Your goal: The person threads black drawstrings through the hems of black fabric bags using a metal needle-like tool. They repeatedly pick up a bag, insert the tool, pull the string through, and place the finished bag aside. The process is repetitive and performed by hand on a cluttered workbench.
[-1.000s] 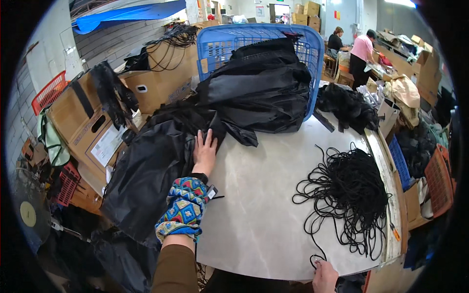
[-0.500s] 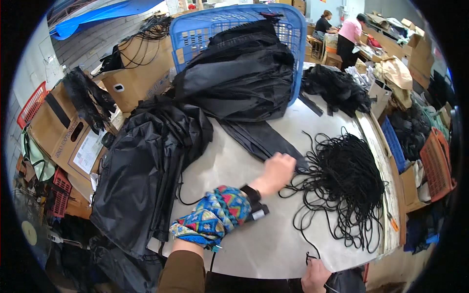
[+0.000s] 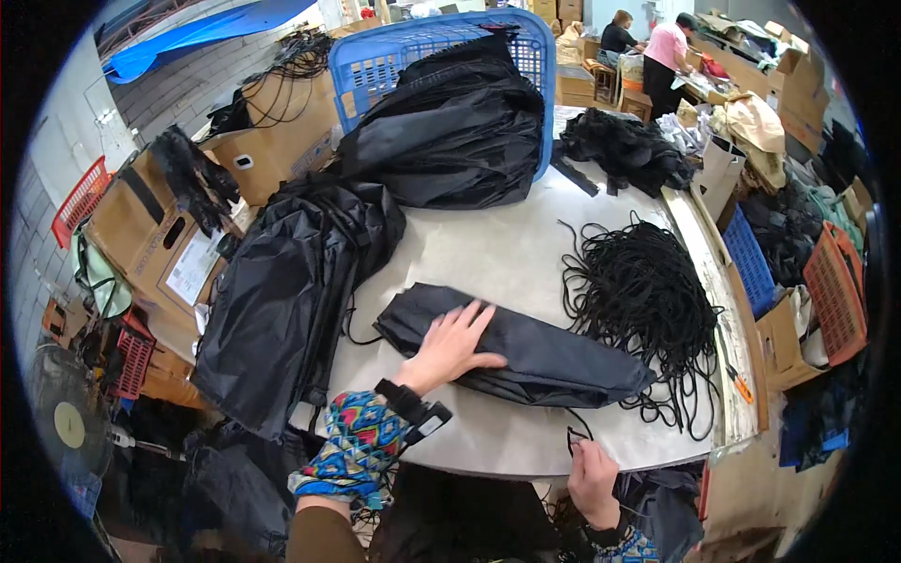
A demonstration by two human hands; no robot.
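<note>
A long folded piece of black fabric [image 3: 554, 361], perhaps a bag, lies slantwise across the middle of the table. My left hand [image 3: 450, 347] rests on its left part, fingers spread and palm down. At the table's near edge my right hand [image 3: 593, 477] pinches the end of a thin black cord [image 3: 580, 424]; a small dark tip sticks up from the fingers, too small to make out. The cord runs up under the fabric. Right of the fabric, partly covered by its end, sits a tangled heap of black cords [image 3: 648, 291].
A blue plastic basket [image 3: 547, 103] tipped on its side holds black fabric pieces [image 3: 450, 141]. Another black fabric pile [image 3: 272, 319] hangs over the table's left edge. Orange-handled scissors [image 3: 739, 380] lie by the right edge. Two people work in the background.
One black fabric piece has come away from the basket's pile toward me and now lies mid-table. My left hand has opened and moved nearer; my right hand still pinches the cord.
</note>
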